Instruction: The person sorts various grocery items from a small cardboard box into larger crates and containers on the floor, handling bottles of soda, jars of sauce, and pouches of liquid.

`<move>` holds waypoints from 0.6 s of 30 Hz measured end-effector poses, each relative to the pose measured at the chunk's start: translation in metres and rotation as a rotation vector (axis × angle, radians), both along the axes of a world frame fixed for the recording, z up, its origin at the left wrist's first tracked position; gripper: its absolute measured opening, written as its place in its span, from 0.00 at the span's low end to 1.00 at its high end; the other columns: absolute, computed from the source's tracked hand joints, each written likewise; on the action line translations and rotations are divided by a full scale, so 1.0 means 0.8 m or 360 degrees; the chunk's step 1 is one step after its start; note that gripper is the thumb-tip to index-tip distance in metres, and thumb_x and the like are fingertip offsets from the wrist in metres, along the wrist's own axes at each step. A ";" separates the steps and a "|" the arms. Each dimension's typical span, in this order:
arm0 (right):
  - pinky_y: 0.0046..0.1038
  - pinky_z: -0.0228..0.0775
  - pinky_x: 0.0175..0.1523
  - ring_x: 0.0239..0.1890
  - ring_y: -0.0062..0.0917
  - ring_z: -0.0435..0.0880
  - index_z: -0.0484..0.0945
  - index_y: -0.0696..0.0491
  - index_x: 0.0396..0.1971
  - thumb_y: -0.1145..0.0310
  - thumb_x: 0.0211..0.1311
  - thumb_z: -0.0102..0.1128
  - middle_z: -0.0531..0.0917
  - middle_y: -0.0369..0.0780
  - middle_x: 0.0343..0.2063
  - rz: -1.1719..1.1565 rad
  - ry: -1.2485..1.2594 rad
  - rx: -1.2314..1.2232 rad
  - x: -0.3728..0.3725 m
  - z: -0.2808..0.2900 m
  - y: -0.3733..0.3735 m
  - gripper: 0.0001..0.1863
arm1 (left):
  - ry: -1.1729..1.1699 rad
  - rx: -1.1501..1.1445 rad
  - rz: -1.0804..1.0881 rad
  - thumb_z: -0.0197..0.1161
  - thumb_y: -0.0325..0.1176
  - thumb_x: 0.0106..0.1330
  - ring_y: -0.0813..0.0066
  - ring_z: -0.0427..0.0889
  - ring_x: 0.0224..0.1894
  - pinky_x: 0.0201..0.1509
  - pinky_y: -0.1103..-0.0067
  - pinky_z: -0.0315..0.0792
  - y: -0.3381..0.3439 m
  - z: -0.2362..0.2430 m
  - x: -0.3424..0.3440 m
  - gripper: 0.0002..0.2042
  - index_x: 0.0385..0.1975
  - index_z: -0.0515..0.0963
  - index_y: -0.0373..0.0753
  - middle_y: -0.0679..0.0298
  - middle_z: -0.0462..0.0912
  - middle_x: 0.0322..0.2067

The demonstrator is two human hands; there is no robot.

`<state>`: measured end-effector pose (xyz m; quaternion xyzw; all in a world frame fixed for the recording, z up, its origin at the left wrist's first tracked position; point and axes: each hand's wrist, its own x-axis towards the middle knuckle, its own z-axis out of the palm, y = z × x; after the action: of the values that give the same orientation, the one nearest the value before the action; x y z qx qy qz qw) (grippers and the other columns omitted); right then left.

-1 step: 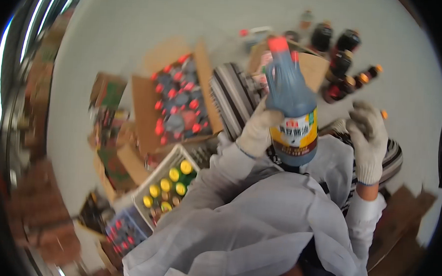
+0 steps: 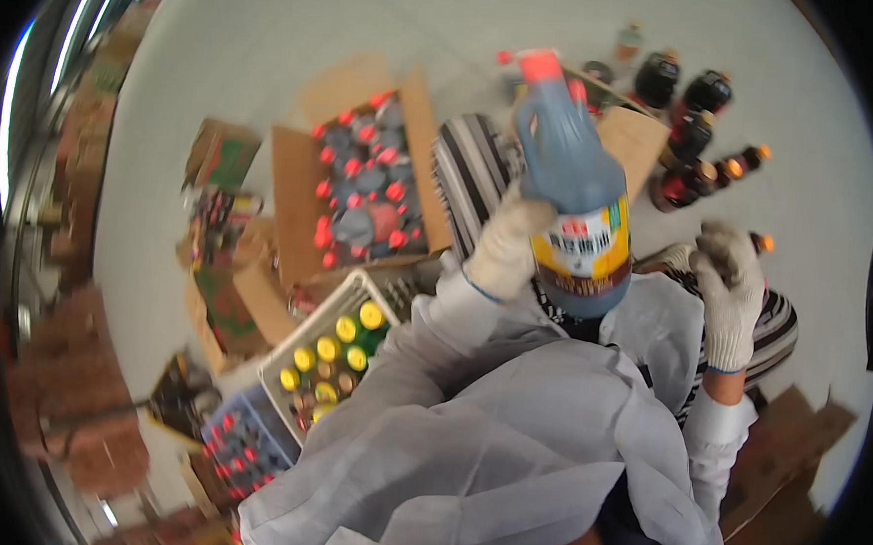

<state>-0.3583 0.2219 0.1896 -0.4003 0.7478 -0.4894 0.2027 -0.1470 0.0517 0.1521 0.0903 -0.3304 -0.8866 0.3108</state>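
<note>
A large dark soy sauce jug (image 2: 572, 166) with a red cap, a moulded handle and a yellow-and-white label is held up before my lap, its top tilted left. My left hand (image 2: 507, 245), in a white knit glove, grips its lower left side. Over my right knee, my gloved right hand (image 2: 730, 293) hangs with fingers loosely bent and parted, nothing visible in them. Just past its fingertips shows the orange cap of a small bottle (image 2: 762, 243), mostly hidden by the hand. An open carton (image 2: 629, 144) stands behind the jug, partly covered by it.
Dark bottles (image 2: 692, 138) stand on the floor at the far right. To my left are a carton (image 2: 296, 216) of red-capped bottles, a white crate (image 2: 278, 378) of yellow-capped bottles and a blue crate (image 2: 275, 427). Flattened cardboard (image 2: 793, 439) lies at the right.
The jug has risen slightly and its capped top leans a little further left, still in my left hand. The view has shifted slightly. My right hand keeps nearly the same pose.
</note>
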 end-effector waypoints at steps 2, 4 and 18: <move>0.20 0.70 0.41 0.34 0.18 0.76 0.77 0.61 0.33 0.83 0.49 0.58 0.78 0.39 0.39 0.0124 -0.0125 0.0104 0.002 -0.044 0.006 0.09 | -0.0172 -0.0128 0.0645 0.73 0.55 0.46 0.61 0.74 0.57 0.62 0.63 0.69 -0.012 0.040 0.039 0.43 0.60 0.65 0.38 0.60 0.74 0.56; 0.20 0.70 0.42 0.34 0.20 0.77 0.78 0.60 0.32 0.83 0.48 0.58 0.78 0.40 0.37 0.0277 -0.0059 0.0143 0.000 -0.082 0.013 0.09 | -0.0065 -0.0203 0.0953 0.72 0.54 0.49 0.59 0.75 0.56 0.61 0.60 0.69 -0.041 0.060 0.085 0.40 0.60 0.66 0.39 0.59 0.75 0.55; 0.28 0.72 0.41 0.34 0.34 0.80 0.78 0.58 0.30 0.80 0.45 0.60 0.79 0.44 0.32 0.0454 0.0319 0.0434 -0.005 -0.123 0.020 0.09 | -0.2259 -0.0497 0.1667 0.77 0.41 0.39 0.64 0.81 0.42 0.49 0.72 0.75 -0.199 -0.045 0.224 0.46 0.60 0.62 0.30 0.49 0.79 0.43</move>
<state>-0.3623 0.2377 0.0911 -0.5175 0.7593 -0.3078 0.2467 0.0324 -0.1076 0.1162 0.7135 -0.4780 -0.3113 0.4069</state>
